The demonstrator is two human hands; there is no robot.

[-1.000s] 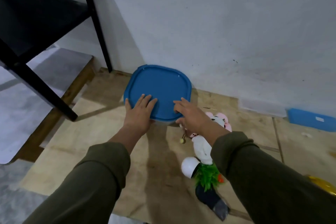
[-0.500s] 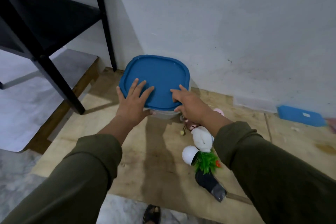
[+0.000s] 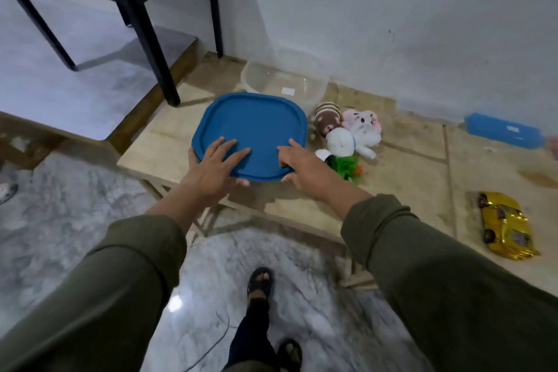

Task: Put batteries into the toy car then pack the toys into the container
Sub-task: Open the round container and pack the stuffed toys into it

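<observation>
A square blue lid hangs in front of me, gripped at its near edge by my left hand and my right hand, fingers on top and thumbs under. Behind it a clear plastic container stands uncovered by the wall, and it looks empty. To the right of the lid lie soft toys: a brown striped one, a pink and white one, and a green and white one partly behind my right hand. A gold toy car lies on the wooden board at the right.
A low wooden board along the white wall carries everything. A second blue lid lies at the far right by the wall. A black table's legs stand at the left. My sandalled feet are on the marble floor below.
Both hands lifted the blue lid off the clear container and drew it toward me. The view tipped back and down, bringing the gold car, the floor and my feet into sight.
</observation>
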